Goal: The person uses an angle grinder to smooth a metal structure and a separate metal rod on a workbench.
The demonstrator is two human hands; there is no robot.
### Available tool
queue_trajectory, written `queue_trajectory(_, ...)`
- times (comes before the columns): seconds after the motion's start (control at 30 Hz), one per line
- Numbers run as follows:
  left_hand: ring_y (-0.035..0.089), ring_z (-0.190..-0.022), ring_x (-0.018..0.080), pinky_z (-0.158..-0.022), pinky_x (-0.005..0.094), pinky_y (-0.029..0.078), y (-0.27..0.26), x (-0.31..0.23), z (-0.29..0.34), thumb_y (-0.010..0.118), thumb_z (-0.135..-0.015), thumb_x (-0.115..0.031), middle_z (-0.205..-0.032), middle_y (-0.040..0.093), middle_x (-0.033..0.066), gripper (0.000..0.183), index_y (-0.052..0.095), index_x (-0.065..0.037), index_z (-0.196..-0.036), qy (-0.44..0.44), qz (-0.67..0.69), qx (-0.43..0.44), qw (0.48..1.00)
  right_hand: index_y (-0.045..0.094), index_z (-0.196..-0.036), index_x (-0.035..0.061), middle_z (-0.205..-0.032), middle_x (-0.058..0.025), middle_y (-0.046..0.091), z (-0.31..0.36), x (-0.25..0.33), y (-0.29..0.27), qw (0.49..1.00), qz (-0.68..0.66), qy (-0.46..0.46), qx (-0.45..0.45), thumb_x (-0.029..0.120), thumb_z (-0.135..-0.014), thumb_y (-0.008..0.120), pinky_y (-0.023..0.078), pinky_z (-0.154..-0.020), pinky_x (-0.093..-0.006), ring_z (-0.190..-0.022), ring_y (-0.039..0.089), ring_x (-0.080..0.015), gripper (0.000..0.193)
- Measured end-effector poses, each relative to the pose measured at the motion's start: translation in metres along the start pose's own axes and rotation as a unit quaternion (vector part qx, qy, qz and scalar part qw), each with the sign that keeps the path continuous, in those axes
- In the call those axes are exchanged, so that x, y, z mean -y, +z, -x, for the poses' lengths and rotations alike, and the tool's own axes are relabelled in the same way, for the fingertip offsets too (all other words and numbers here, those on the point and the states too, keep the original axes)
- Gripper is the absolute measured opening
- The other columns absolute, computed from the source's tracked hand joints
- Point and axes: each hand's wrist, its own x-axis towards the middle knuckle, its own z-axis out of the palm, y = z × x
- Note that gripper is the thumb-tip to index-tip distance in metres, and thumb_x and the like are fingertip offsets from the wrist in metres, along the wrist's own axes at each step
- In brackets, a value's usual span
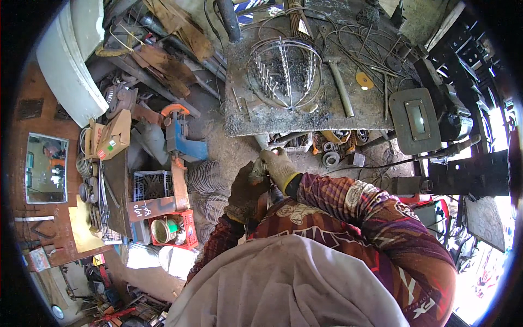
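Observation:
Close in front of my body, my left hand (244,192), in a dark brown work glove, is closed around what looks like an angle grinder (258,171). Its grey metal head shows between my hands; the rest is mostly hidden. My right hand (280,167), in a pale knitted glove with a yellow cuff, is closed against that head. A small red and white spot shows at its fingers, but what they pinch is hidden. Beyond my hands, a round cage of welded metal rods (284,71) rests on the dark metal worktable (245,126).
A hammer (340,90), a yellow disc (364,80), rods and wire lie on the worktable. A welding mask (415,121) hangs at its right edge. Left are a blue machine (182,139), wire coils (205,177) and a red crate (189,231). A cable (381,165) runs at right.

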Motion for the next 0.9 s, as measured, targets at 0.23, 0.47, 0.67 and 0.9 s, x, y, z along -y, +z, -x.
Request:
queue_trajectory(0.23, 0.069, -0.105, 0.0205, -0.093, 0.0368, 0.055, 0.007, -0.013, 0.005, 0.091, -0.076, -0.024, -0.113, 0.074, 0.01, 0.057, 0.068, -0.004, -0.125, 0.065, -0.108, -0.013, 0.992, 0.066, -0.1, 0.003, -0.072, -0.0087, 0.064, 0.015, 0.037, -0.022, 0.906, -0.28, 0.301, 0.1, 0.061, -0.099, 0.056, 0.052, -0.063, -0.0387, -0.063, 0.063, -0.0254, 0.059)
queue_trajectory(0.47, 0.068, -0.106, 0.0193, -0.095, 0.0355, 0.053, 0.018, -0.066, 0.012, 0.084, -0.081, -0.015, -0.117, 0.073, 0.009, 0.05, 0.067, -0.005, -0.128, 0.023, -0.097, 0.011, 0.995, 0.067, -0.1, 0.0041, -0.084, -0.0115, 0.069, 0.0, -0.012, -0.013, 0.926, -0.264, 0.271, 0.009, 0.037, -0.099, 0.056, 0.059, -0.074, -0.0407, -0.074, 0.068, -0.029, 0.035)
queue_trajectory(0.67, 0.063, -0.118, 0.0187, -0.1, 0.0329, 0.051, -0.017, -0.027, 0.003, 0.08, -0.087, -0.016, -0.133, 0.066, 0.0093, 0.065, 0.054, -0.005, -0.146, -0.012, -0.114, 0.046, 0.992, 0.059, -0.126, 0.0062, -0.122, -0.0223, 0.055, 0.021, 0.015, -0.014, 0.964, 0.225, -0.143, 0.019, 0.026, -0.074, 0.083, 0.047, -0.097, -0.0499, -0.113, 0.056, -0.0427, 0.061)
queue_trajectory(0.9, 0.061, -0.117, 0.0141, -0.1, 0.0322, 0.051, -0.025, -0.025, -0.002, 0.071, -0.097, -0.024, -0.133, 0.065, 0.0058, 0.048, 0.058, -0.001, -0.138, 0.078, 0.084, 0.161, 0.98, 0.061, -0.137, 0.0115, -0.127, -0.0254, 0.059, 0.02, 0.101, -0.031, 0.822, 0.421, -0.38, 0.047, 0.052, -0.081, 0.079, 0.05, -0.096, -0.0536, -0.114, 0.06, -0.0454, 0.071)
